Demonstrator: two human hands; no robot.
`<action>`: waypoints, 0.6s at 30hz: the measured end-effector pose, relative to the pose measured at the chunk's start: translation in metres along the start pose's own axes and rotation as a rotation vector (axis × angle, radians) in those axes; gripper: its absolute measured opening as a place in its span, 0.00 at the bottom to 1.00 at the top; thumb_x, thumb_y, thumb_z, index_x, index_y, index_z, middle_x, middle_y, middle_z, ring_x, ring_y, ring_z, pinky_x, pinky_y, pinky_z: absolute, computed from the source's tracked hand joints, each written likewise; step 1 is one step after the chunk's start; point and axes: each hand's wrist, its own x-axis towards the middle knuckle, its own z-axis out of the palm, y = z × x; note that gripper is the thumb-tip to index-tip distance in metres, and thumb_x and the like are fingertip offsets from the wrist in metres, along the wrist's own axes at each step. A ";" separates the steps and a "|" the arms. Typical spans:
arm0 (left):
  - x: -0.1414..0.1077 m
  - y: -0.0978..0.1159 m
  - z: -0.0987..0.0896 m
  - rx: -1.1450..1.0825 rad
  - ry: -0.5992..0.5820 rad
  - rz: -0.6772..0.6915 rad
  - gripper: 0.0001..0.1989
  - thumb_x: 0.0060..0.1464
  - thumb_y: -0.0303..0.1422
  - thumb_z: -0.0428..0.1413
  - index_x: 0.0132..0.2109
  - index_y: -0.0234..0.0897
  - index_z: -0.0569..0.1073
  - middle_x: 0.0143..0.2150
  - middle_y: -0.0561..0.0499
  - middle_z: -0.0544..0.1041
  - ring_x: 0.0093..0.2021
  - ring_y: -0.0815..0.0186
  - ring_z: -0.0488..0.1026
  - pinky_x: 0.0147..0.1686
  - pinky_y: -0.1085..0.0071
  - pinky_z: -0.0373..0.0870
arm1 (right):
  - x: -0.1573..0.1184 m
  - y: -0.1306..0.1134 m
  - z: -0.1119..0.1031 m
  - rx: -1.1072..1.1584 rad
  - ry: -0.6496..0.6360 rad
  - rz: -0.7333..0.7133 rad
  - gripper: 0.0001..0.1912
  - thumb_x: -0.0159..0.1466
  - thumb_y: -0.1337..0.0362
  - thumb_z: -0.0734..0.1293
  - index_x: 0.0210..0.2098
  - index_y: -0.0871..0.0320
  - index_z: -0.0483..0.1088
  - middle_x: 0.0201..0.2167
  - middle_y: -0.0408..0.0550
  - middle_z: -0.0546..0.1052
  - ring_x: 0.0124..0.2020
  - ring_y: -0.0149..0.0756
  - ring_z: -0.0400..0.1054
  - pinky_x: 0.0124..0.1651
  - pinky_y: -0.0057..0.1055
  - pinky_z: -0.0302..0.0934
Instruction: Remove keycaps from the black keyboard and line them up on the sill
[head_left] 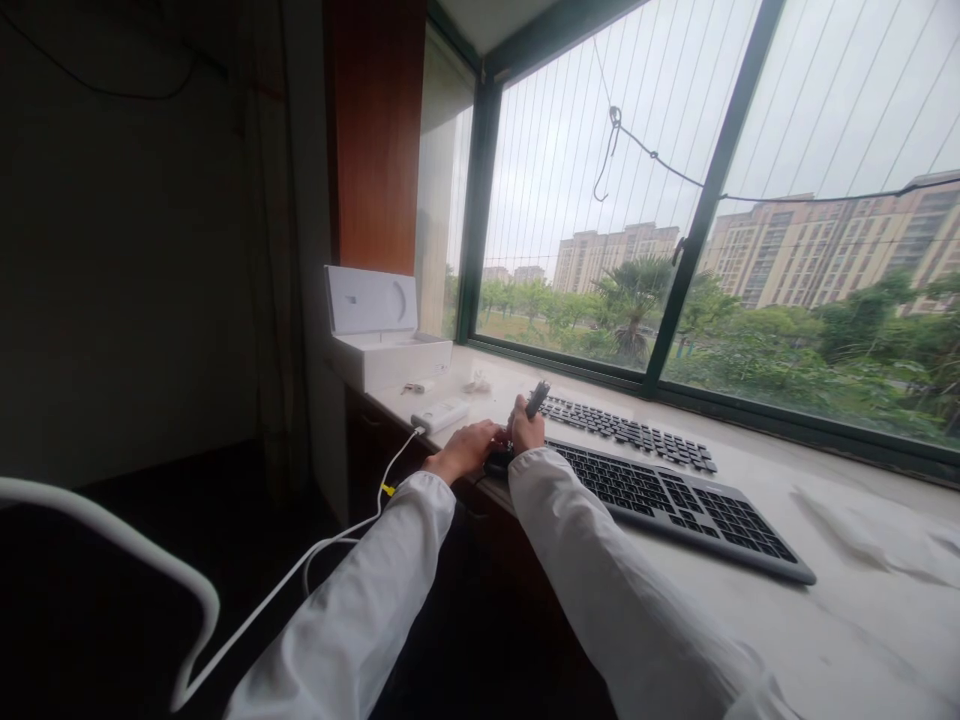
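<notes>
A dark keyboard frame [682, 515] lies on the pale tabletop, slanting down to the right. Behind it, loose black keycaps [622, 428] stand in rows. My right hand [526, 428] is closed around a dark, stick-like tool [538, 398], whose upper end points up and right, over the keyboard's left end. Close against it, my left hand [471, 447] reaches in at the table's front edge, fingers bent near a dark object [498, 463] partly hidden by both hands. What the left fingers hold, if anything, is too small to tell.
An open white box [394, 360] sits at the table's back left. Nearer are a white power strip [441, 414] with a cable [390, 466] over the edge, and small metal items [414, 387]. Clear plastic [874, 530] lies at right, below the window.
</notes>
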 end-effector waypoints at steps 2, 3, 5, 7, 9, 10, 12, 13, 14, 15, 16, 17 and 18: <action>0.000 -0.003 0.003 -0.030 0.023 0.022 0.11 0.61 0.33 0.50 0.47 0.39 0.72 0.47 0.47 0.74 0.46 0.62 0.73 0.46 0.71 0.68 | -0.001 -0.001 0.001 0.047 0.001 -0.004 0.23 0.59 0.46 0.63 0.17 0.53 0.55 0.11 0.37 0.57 0.12 0.28 0.50 0.14 0.28 0.45; 0.000 -0.004 0.005 -0.041 0.034 0.031 0.11 0.61 0.33 0.49 0.47 0.39 0.72 0.47 0.47 0.74 0.46 0.63 0.73 0.46 0.71 0.68 | -0.001 -0.001 0.001 0.062 -0.002 -0.009 0.24 0.58 0.46 0.64 0.17 0.53 0.54 0.11 0.37 0.56 0.12 0.27 0.50 0.14 0.28 0.45; -0.001 -0.006 0.008 -0.058 0.056 0.042 0.11 0.61 0.33 0.48 0.47 0.39 0.72 0.46 0.47 0.74 0.46 0.63 0.73 0.46 0.70 0.68 | -0.003 -0.002 0.001 0.086 -0.027 -0.013 0.24 0.57 0.46 0.65 0.17 0.53 0.54 0.10 0.37 0.56 0.12 0.27 0.49 0.14 0.28 0.44; -0.001 -0.007 0.011 -0.074 0.072 0.049 0.11 0.61 0.33 0.48 0.47 0.39 0.72 0.46 0.47 0.74 0.45 0.63 0.73 0.46 0.70 0.68 | -0.003 -0.002 0.001 0.117 -0.048 -0.011 0.24 0.57 0.46 0.66 0.17 0.53 0.54 0.10 0.37 0.56 0.12 0.26 0.48 0.13 0.28 0.43; -0.002 -0.008 0.011 -0.094 0.081 0.057 0.10 0.61 0.33 0.48 0.46 0.38 0.72 0.45 0.47 0.74 0.45 0.63 0.73 0.46 0.70 0.68 | -0.003 -0.002 0.001 0.141 -0.067 -0.011 0.24 0.56 0.45 0.66 0.17 0.53 0.54 0.10 0.36 0.56 0.12 0.26 0.47 0.13 0.28 0.42; -0.002 -0.007 0.011 -0.106 0.082 0.059 0.10 0.61 0.33 0.48 0.46 0.38 0.72 0.45 0.47 0.74 0.45 0.63 0.73 0.46 0.69 0.68 | -0.003 -0.001 0.001 0.142 -0.073 -0.013 0.24 0.56 0.45 0.66 0.17 0.53 0.55 0.11 0.36 0.56 0.12 0.26 0.47 0.13 0.28 0.42; -0.002 -0.006 0.010 -0.134 0.080 0.056 0.10 0.61 0.33 0.48 0.46 0.38 0.72 0.45 0.48 0.74 0.45 0.64 0.73 0.46 0.69 0.68 | -0.002 -0.001 0.001 0.123 -0.074 -0.021 0.24 0.56 0.45 0.66 0.17 0.54 0.55 0.11 0.36 0.56 0.12 0.26 0.48 0.14 0.28 0.43; -0.002 -0.006 0.009 -0.149 0.077 0.054 0.10 0.61 0.33 0.48 0.46 0.38 0.72 0.45 0.48 0.75 0.44 0.64 0.73 0.46 0.69 0.68 | -0.002 0.000 0.001 0.105 -0.072 -0.026 0.24 0.56 0.45 0.66 0.17 0.54 0.55 0.11 0.36 0.56 0.12 0.26 0.48 0.14 0.28 0.43; -0.003 -0.005 0.008 -0.167 0.073 0.052 0.11 0.61 0.33 0.48 0.46 0.38 0.73 0.44 0.48 0.75 0.44 0.64 0.72 0.46 0.69 0.67 | -0.002 0.000 0.001 0.087 -0.070 -0.031 0.24 0.56 0.44 0.66 0.17 0.54 0.56 0.11 0.36 0.57 0.12 0.26 0.49 0.14 0.28 0.44; -0.003 -0.005 0.007 -0.185 0.071 0.053 0.11 0.61 0.33 0.48 0.46 0.38 0.73 0.44 0.48 0.75 0.44 0.64 0.72 0.46 0.70 0.67 | -0.002 0.000 0.001 0.070 -0.068 -0.035 0.24 0.56 0.44 0.65 0.17 0.54 0.56 0.11 0.37 0.57 0.12 0.26 0.49 0.15 0.28 0.44; -0.003 -0.005 0.007 -0.202 0.069 0.057 0.11 0.61 0.33 0.48 0.46 0.38 0.74 0.44 0.48 0.75 0.44 0.65 0.72 0.46 0.70 0.67 | -0.002 -0.001 0.001 0.053 -0.066 -0.041 0.25 0.56 0.44 0.65 0.17 0.54 0.56 0.11 0.37 0.57 0.12 0.26 0.49 0.15 0.28 0.45; -0.003 -0.005 0.006 -0.218 0.069 0.061 0.11 0.61 0.33 0.48 0.46 0.38 0.74 0.44 0.48 0.75 0.43 0.65 0.72 0.46 0.70 0.67 | -0.002 -0.001 0.001 0.035 -0.064 -0.046 0.25 0.56 0.43 0.65 0.17 0.54 0.56 0.11 0.37 0.57 0.13 0.26 0.50 0.15 0.27 0.45; -0.003 -0.005 0.006 -0.231 0.071 0.062 0.11 0.61 0.33 0.48 0.45 0.38 0.75 0.44 0.48 0.76 0.43 0.65 0.72 0.46 0.70 0.67 | -0.001 -0.001 0.001 0.014 -0.060 -0.045 0.25 0.56 0.43 0.65 0.16 0.54 0.56 0.11 0.37 0.57 0.13 0.26 0.50 0.15 0.27 0.45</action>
